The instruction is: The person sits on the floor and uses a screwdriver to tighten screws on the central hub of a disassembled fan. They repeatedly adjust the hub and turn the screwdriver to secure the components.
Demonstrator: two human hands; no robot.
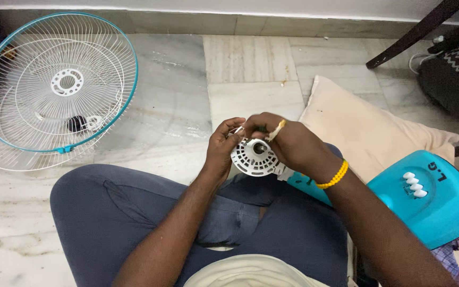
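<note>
Gripping white fan motor housing (254, 158) at frame centre: left hand (223, 146) fingers closed on rim, right hand (288, 142) pinching pale tool (276, 130).

I have both forearms angled inward over my lap, my left hand (223, 144) curled with fingers gripping and thumb up, my right hand (288, 141) bent at the wrist, fingertips pinched just beside it.

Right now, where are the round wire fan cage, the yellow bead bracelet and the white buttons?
Wire fan cage (54, 85): head view, on its white wire mesh.
Yellow bead bracelet (334, 176): head view, on the beads at the wrist.
White buttons (414, 185): head view, on the middle button of the turquoise base.
</note>
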